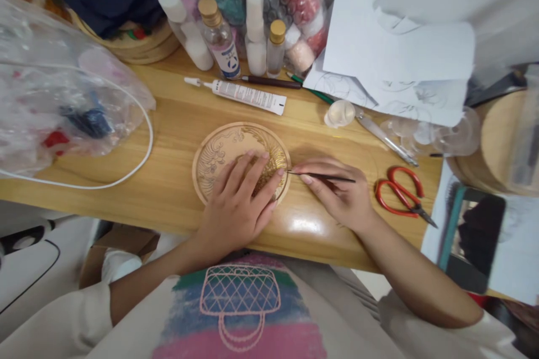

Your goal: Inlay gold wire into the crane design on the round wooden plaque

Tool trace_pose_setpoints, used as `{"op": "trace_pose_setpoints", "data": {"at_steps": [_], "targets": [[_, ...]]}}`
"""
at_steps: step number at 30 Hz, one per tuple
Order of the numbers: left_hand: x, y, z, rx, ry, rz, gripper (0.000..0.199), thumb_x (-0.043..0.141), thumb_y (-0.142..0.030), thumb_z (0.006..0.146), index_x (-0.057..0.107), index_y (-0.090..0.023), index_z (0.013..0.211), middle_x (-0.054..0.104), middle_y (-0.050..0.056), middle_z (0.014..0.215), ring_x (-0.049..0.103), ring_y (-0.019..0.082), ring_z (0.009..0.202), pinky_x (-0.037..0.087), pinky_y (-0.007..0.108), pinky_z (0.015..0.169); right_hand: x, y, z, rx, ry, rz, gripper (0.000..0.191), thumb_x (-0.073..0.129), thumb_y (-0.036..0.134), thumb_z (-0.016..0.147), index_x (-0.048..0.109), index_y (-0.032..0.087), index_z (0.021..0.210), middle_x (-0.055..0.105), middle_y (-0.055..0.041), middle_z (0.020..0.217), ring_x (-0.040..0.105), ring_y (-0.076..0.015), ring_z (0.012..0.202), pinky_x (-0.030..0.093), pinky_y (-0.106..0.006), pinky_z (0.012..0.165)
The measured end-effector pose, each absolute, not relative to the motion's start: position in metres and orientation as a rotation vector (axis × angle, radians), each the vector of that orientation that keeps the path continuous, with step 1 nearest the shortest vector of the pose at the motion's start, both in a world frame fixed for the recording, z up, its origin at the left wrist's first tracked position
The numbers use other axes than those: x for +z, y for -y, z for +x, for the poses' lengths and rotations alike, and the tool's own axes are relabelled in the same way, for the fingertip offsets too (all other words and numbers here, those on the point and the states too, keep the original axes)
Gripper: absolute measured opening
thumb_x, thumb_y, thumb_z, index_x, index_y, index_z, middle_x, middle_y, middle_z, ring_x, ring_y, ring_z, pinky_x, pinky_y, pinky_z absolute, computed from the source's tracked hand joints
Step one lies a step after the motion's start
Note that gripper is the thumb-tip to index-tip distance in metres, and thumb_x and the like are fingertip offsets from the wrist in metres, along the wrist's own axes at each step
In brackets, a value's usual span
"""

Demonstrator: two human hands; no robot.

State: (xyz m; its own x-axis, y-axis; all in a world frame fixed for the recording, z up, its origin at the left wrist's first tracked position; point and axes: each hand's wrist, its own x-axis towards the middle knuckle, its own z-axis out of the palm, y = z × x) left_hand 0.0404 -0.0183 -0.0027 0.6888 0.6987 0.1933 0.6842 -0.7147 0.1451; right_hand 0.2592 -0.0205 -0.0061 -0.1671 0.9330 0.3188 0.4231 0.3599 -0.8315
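On the table [168, 140], the disc [229, 143] lies flat under your L hand [238, 196], its fingers slightly apart & resting partly over the gold pattern [275, 151]. Just off the disc's R rim, your R hand [347, 190] has thumb & fingers clamped on the thin brush [343, 179], its long axis running roughly L–R w/ the tip aimed L at that rim; can't tell if it touches. L hand's nearer, on the disc; R hand's beside it.
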Motion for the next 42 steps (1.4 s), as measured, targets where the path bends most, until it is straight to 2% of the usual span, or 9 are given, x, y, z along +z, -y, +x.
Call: {"op": "trace_pose_setpoints", "data": {"at_steps": [7, 12, 27, 42], "targets": [[-0.0042, 0.0187, 0.0404, 0.364, -1.167, 2.816, 0.044, 0.052, -0.032, 0.095, 0.054, -0.018, 0.137, 0.048, 0.017, 0.146, 0.044, 0.036, 0.137, 0.034, 0.050, 0.111, -0.0065, 0.0211, 0.2606, 0.758, 1.770, -1.210, 0.018, 0.063, 0.008, 0.087, 0.072, 0.018, 0.098, 0.077, -0.0082, 0.094, 0.073, -0.0155, 0.089, 0.060, -0.029, 0.082], [-0.0030, 0.0185, 0.0407, 0.350, -1.162, 2.820, 0.044, 0.051, -0.032, 0.096, 0.054, -0.018, 0.137, 0.049, 0.017, 0.146, 0.045, 0.036, 0.136, 0.035, 0.050, 0.111, -0.0052, 0.0206, 0.2602, 0.764, 1.764, -1.211, 0.019, 0.062, 0.009, 0.087, 0.072, 0.021, 0.098, 0.077, -0.0065, 0.094, 0.073, -0.0164, 0.088, 0.060, -0.032, 0.081], [-0.0021, 0.0180, 0.0415, 0.358, -1.164, 2.805, 0.043, 0.051, -0.032, 0.096, 0.055, -0.018, 0.136, 0.050, 0.017, 0.145, 0.045, 0.037, 0.136, 0.036, 0.050, 0.110, -0.0062, 0.0222, 0.2612, 0.775, 1.766, -1.215, 0.018, 0.063, 0.007, 0.086, 0.072, 0.018, 0.097, 0.077, -0.0087, 0.094, 0.073, -0.0166, 0.088, 0.059, -0.030, 0.082], [-0.0015, 0.0181, 0.0419, 0.337, -1.161, 2.788, 0.044, 0.052, -0.032, 0.095, 0.056, -0.018, 0.136, 0.049, 0.017, 0.146, 0.043, 0.037, 0.137, 0.033, 0.051, 0.111, -0.0045, 0.0229, 0.2644, 0.803, 1.775, -1.234, 0.023, 0.062, 0.008, 0.087, 0.072, 0.023, 0.101, 0.077, -0.0052, 0.098, 0.073, -0.0172, 0.090, 0.060, -0.032, 0.083]]}}
